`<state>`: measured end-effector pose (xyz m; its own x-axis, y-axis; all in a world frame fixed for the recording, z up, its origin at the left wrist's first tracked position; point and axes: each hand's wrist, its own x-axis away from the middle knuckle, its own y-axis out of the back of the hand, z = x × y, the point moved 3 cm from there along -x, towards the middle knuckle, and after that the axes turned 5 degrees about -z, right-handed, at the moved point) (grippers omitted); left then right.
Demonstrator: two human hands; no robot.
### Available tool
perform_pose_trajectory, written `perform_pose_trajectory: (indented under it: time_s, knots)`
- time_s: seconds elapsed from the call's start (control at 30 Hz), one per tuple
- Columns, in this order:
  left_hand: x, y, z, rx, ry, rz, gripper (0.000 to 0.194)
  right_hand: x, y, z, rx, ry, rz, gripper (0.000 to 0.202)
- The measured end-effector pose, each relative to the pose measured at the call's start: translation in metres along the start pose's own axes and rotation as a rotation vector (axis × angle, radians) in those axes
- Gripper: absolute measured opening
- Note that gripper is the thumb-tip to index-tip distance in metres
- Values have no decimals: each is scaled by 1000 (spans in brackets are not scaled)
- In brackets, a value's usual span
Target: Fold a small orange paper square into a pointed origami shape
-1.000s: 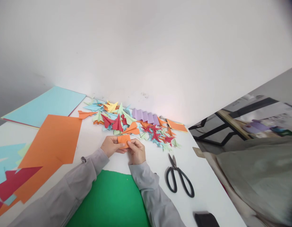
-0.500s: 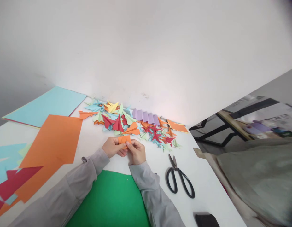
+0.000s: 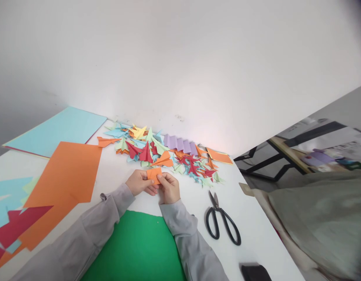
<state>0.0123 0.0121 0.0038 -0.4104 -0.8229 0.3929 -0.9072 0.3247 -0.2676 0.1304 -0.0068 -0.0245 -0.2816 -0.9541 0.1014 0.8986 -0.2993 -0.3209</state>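
A small folded piece of orange paper (image 3: 154, 174) is held between both hands above the white table. My left hand (image 3: 138, 182) pinches its left side, thumb on the front. At the lower right, my right hand (image 3: 170, 188) grips it with thumb and fingers. Just beyond the hands lies a heap of small paper planes (image 3: 147, 153) in red, orange, green, blue and yellow. A pleated purple paper (image 3: 179, 143) rests against the back of the heap. Below my wrists is a green sheet (image 3: 136, 246).
Black-handled scissors (image 3: 218, 218) lie partly open on the right, with a dark object (image 3: 255, 272) nearer me. Orange sheets (image 3: 68, 171), red scraps (image 3: 19, 226) and a light blue sheet stack (image 3: 59, 130) cover the left. A small orange stack (image 3: 220, 156) sits at the back right.
My right thumb has shifted slightly on the orange paper, and more of the paper's face shows. Everything else stays in place.
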Motion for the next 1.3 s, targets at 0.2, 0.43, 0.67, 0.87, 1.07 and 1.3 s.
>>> perform_pose_trajectory:
  time_s: [0.2,0.43,0.67,0.87,1.07,1.3]
  knots:
    - [1,0,-1,-47,30,72,21,-1,2,-2,2,21,24,16]
    - [4,-3,-3,-63,61,105,19,-3,5,-2,61,69,-34,18]
    - [1,-1,-3,-25,46,63,20,-1,2,1,-43,35,-52,18]
    - [1,-2,-2,-39,52,57,25,1,-2,5,-33,7,-26,23]
    - [3,-3,-4,-82,32,106,24,1,-1,4,90,42,-11,23]
    - [4,-4,-4,-100,54,71,13,1,-1,2,50,13,-39,23]
